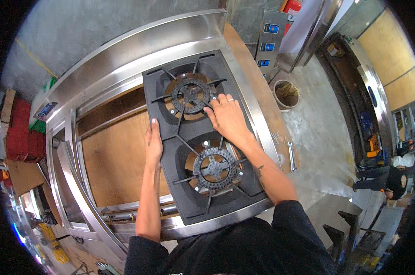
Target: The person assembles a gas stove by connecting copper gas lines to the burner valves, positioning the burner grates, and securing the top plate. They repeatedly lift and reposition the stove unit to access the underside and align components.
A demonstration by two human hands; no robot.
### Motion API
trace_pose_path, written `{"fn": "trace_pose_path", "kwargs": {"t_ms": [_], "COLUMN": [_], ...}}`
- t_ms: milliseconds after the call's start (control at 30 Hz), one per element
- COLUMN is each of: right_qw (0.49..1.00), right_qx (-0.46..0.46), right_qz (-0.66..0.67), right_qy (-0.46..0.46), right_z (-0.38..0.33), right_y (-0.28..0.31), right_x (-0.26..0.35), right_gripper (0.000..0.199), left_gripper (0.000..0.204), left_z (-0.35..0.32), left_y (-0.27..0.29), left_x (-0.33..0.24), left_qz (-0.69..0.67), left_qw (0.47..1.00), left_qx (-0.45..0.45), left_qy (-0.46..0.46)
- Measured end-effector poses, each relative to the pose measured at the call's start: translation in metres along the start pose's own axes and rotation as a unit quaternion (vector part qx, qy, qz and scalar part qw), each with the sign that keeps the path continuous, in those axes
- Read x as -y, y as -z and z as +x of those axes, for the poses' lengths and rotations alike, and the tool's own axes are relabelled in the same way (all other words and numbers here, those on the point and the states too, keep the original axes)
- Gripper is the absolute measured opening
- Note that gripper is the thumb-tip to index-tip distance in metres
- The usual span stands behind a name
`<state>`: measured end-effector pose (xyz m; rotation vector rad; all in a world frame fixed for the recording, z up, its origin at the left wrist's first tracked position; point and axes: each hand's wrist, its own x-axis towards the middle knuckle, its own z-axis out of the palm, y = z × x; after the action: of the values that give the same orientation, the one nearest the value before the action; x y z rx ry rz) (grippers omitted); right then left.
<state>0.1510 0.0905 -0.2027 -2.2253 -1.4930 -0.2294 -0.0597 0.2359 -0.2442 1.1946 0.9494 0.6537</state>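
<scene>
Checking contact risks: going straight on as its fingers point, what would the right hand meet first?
Probably the upper burner ring, just ahead and left of the right hand; depth is unclear, so the two may already touch.

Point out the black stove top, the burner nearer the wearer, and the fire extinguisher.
Black stove top [196,130]: head view, bare middle panel.
Nearer burner [214,168]: head view, central hub.
Fire extinguisher [292,8]: head view, red body.

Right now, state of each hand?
Left hand: closed on the left edge of the black rectangular two-burner stovetop; fingers mostly hidden.
Right hand: fingers curled beside the round black far burner ring; grip cannot be told.
</scene>
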Motion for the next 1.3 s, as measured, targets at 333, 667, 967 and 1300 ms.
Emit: {"fn": "trace_pose_path", "kwargs": {"t_ms": [333,667,967,1300], "right_qw": [0.994,0.992,0.992,0.980], "right_qx": [0.009,-0.008,0.024,0.022], "right_qz": [0.095,0.119,0.111,0.195], "right_qy": [-0.049,-0.038,-0.054,-0.026], "right_z": [-0.001,-0.001,0.003,0.007], "right_y": [-0.006,-0.003,0.000,0.010], "right_x": [0.000,-0.001,0.000,-0.018], "right_gripper": [0.028,0.027,0.028,0.033], "left_gripper": [0.056,0.054,0.059,0.071], "left_z": [0.004,0.003,0.002,0.007], "left_y": [0.007,0.004,0.001,0.001], "left_x": [0.009,0.001,-0.002,0.004], "left_qz": [-0.043,-0.042,-0.028,-0.038], "left_qw": [0.998,0.999,0.999,0.996], "left_qx": [0.026,0.006,-0.003,0.016], "left_qy": [-0.029,0.018,0.037,0.084]}}
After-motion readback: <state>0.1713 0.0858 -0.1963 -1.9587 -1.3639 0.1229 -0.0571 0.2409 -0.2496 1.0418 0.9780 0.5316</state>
